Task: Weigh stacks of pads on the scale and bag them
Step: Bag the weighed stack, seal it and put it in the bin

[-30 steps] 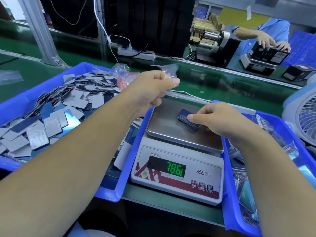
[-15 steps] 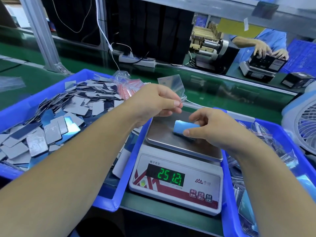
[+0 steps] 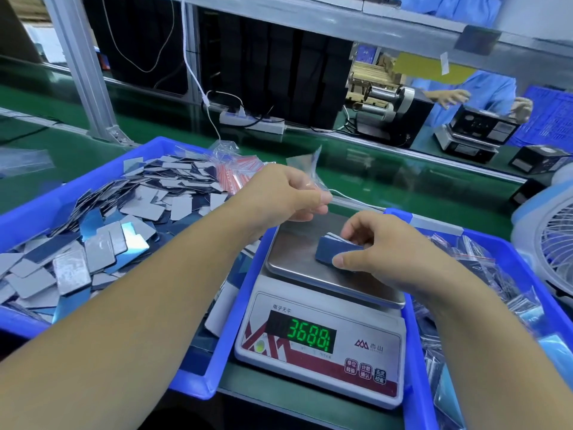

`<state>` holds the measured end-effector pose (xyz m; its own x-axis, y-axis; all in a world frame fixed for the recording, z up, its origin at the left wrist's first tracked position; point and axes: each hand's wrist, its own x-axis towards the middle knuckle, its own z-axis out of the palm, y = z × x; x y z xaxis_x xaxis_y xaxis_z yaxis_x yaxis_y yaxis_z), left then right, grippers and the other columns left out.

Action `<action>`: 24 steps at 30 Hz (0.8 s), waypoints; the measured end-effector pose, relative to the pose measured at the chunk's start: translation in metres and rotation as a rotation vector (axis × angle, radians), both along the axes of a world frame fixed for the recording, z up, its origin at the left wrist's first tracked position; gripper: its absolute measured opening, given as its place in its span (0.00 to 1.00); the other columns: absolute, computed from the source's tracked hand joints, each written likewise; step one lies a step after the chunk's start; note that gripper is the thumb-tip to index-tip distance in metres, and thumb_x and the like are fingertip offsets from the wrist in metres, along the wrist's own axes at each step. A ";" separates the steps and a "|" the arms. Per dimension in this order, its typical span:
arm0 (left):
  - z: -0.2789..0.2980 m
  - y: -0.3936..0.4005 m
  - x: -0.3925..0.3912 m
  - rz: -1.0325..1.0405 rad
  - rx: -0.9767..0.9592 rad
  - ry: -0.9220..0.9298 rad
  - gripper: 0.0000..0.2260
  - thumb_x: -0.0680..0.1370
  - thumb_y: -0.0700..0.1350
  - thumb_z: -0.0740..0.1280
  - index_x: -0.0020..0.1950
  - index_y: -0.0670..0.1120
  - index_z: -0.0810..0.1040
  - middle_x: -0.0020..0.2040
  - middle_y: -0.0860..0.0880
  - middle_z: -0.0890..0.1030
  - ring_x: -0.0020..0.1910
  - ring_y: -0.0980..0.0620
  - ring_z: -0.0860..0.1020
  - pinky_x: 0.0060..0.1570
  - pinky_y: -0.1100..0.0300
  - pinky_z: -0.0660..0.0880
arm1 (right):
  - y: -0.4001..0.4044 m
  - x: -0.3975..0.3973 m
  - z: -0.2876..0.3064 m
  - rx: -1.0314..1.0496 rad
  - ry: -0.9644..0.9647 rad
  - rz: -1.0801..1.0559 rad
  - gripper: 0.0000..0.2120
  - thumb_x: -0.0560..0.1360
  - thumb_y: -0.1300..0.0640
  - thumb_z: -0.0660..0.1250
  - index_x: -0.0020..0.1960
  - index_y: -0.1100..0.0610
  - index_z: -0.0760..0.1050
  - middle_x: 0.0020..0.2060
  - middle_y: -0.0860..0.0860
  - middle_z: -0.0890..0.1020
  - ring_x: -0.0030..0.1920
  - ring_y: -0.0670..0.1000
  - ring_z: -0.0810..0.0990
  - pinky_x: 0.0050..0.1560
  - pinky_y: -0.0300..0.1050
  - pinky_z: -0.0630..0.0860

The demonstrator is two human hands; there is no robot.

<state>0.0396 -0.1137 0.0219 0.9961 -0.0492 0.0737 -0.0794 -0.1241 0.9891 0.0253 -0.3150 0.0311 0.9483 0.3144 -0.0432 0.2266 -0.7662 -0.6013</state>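
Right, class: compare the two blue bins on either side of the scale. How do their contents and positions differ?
The left bin holds a loose heap of unbagged grey and blue pads; the right bin holds filled clear bags. The left bin shows nearly whole, while the right bin is partly cut off by the picture's edge and the right arm. A pile of empty red-striped bags lies at the left bin's far corner; the right bin shows none. Both are blue plastic and flank the scale.

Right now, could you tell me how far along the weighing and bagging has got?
Done: filled bags already lie in the right bin. In hand: the right hand grips a stack of pads on the scale, whose display is lit, while the left hand pinches an empty clear bag. Left: this stack still needs bagging, and the left bin holds many loose pads.
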 end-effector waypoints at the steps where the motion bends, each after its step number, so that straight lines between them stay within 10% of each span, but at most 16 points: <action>1: 0.001 0.001 0.001 0.032 0.059 -0.016 0.11 0.74 0.46 0.77 0.40 0.38 0.82 0.37 0.50 0.85 0.36 0.61 0.82 0.38 0.66 0.76 | 0.001 -0.001 0.000 0.002 -0.022 0.021 0.13 0.65 0.53 0.79 0.43 0.49 0.76 0.37 0.44 0.80 0.37 0.46 0.77 0.43 0.45 0.75; 9: 0.009 0.003 -0.002 0.011 -0.089 0.043 0.09 0.76 0.49 0.75 0.37 0.48 0.83 0.28 0.55 0.67 0.27 0.54 0.60 0.25 0.64 0.57 | 0.005 0.001 -0.006 0.035 -0.206 -0.006 0.14 0.67 0.54 0.78 0.47 0.42 0.77 0.40 0.38 0.80 0.40 0.37 0.76 0.40 0.28 0.67; 16: 0.007 0.004 -0.002 -0.102 -0.185 0.154 0.16 0.77 0.39 0.72 0.29 0.49 0.80 0.28 0.55 0.66 0.26 0.57 0.59 0.22 0.66 0.55 | 0.007 0.001 -0.008 -0.200 -0.210 0.077 0.08 0.74 0.50 0.71 0.53 0.46 0.79 0.46 0.41 0.81 0.48 0.46 0.77 0.46 0.41 0.70; 20: 0.008 0.003 -0.001 -0.066 -0.184 0.153 0.07 0.77 0.43 0.72 0.46 0.40 0.79 0.33 0.49 0.69 0.28 0.56 0.59 0.22 0.66 0.54 | 0.004 0.005 -0.009 0.097 -0.212 -0.015 0.03 0.73 0.53 0.72 0.43 0.46 0.79 0.34 0.41 0.80 0.35 0.40 0.75 0.37 0.34 0.70; 24: 0.006 0.003 0.001 0.004 -0.274 0.186 0.12 0.77 0.45 0.74 0.38 0.46 0.73 0.30 0.52 0.70 0.26 0.56 0.59 0.22 0.66 0.54 | 0.007 0.001 -0.002 0.569 -0.164 -0.027 0.05 0.73 0.59 0.71 0.45 0.50 0.81 0.35 0.49 0.82 0.37 0.48 0.79 0.41 0.51 0.78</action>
<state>0.0404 -0.1108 0.0278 0.9938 -0.0492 -0.0992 0.1055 0.1486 0.9833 0.0264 -0.3084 0.0296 0.9363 0.2206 0.2733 0.3364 -0.3402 -0.8781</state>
